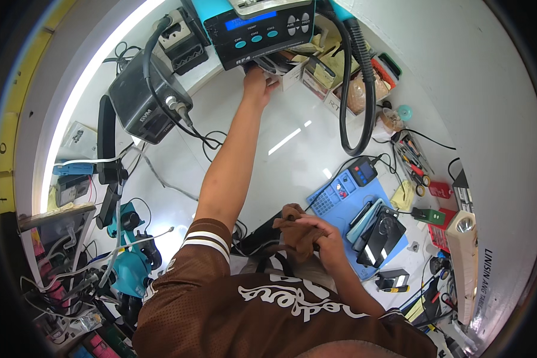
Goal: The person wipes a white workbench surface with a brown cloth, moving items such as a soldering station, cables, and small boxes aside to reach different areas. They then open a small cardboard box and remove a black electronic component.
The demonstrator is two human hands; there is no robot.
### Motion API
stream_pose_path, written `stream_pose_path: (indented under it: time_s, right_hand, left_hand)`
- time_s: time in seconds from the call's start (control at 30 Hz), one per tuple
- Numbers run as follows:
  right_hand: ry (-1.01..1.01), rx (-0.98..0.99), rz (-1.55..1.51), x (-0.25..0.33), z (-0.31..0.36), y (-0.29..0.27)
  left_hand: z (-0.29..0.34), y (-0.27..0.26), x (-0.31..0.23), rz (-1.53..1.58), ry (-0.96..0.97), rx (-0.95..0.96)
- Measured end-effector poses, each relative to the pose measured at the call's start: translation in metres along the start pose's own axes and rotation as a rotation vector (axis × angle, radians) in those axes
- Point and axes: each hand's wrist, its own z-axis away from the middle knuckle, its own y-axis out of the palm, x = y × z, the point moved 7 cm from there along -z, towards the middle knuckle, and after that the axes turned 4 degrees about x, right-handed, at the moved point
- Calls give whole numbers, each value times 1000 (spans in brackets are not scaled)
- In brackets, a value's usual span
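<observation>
My left arm stretches far across the white bench to the back. There my left hand (258, 83) is beneath the front of a blue-and-black rework station (259, 39), beside dark flat pieces (275, 63) at a white box. Its fingertips are hidden, so whether it grips anything does not show. Close to my body, my right hand (323, 231) is closed on a crumpled brown cloth (298, 234), which hangs at the bench's front edge. To the right of that hand, a blue work mat (334, 224) bears several dark phones (383, 235).
A dark grey power unit (146, 101) with cables stands at the back left. A thick black hose (370, 89) loops down at the right. Boxes of parts (319, 77) line the back; tweezers and scissors (420, 185) lie right. A teal microscope (130, 271) is at the left.
</observation>
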Motion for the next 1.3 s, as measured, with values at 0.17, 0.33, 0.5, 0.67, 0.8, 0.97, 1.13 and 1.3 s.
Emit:
stream_pose_path:
  time_s: [0.17,0.33,0.5,0.67,0.8,0.97,1.13,1.3]
  right_hand:
    - [-22,-23,68,6,-6,-6]
    - [-156,-32,97,26,-45,-8]
    - [-310,-41,678,64,-70,7]
    - [-252,28,783,66,-71,14]
    - [-225,38,705,74,-76,18]
    - [-292,-44,448,109,-111,8]
    - [-322,-71,-51,113,-213,1]
    - [-102,-226,-385,70,-315,-6]
  left_hand:
    - [26,16,11,71,1,-116]
    - [15,22,-8,-353,420,29]
    - [25,21,-14,-738,505,27]
    - [-2,18,-12,-1237,511,9]
    - [-14,10,-14,-853,534,67]
    - [17,-29,-13,-826,605,-29]
    - [73,-66,-30,-804,463,11]
    - [91,-112,-46,-810,360,10]
